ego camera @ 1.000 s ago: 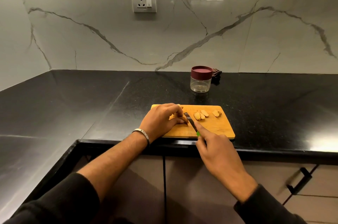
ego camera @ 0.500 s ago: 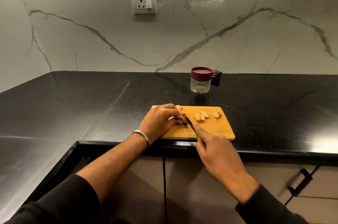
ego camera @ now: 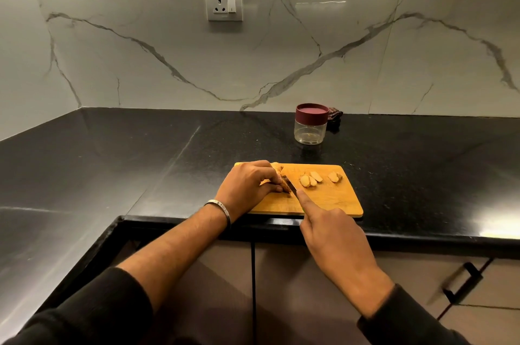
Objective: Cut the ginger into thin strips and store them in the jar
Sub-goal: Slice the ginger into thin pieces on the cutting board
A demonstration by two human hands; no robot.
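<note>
- My left hand (ego camera: 247,187) curls over the ginger piece (ego camera: 282,178) at the board's left end, fingertips pinning it down, as it did half a second ago.
- My right hand (ego camera: 334,235) grips the knife (ego camera: 292,189), forefinger stretched along the spine; the handle is hidden in my fist.
- Compared with a second ago, the blade now sits closer to my left fingertips, its edge against the ginger piece, and less of it shows.
- The wooden cutting board (ego camera: 332,201) lies at the front edge of the black desk (ego camera: 140,164), unmoved.
- Cut slices (ego camera: 311,179) lie right of the blade, and one more slice (ego camera: 334,176) sits further right; none of them has shifted.
- The jar (ego camera: 311,127) stands behind the board, well apart from it, its maroon lid (ego camera: 311,113) on; it looks nearly empty, the same as before.
- A dark cloth (ego camera: 334,116) lies just behind the jar, against the marble wall (ego camera: 281,49).
- A bracelet (ego camera: 221,208) circles my left wrist.
</note>
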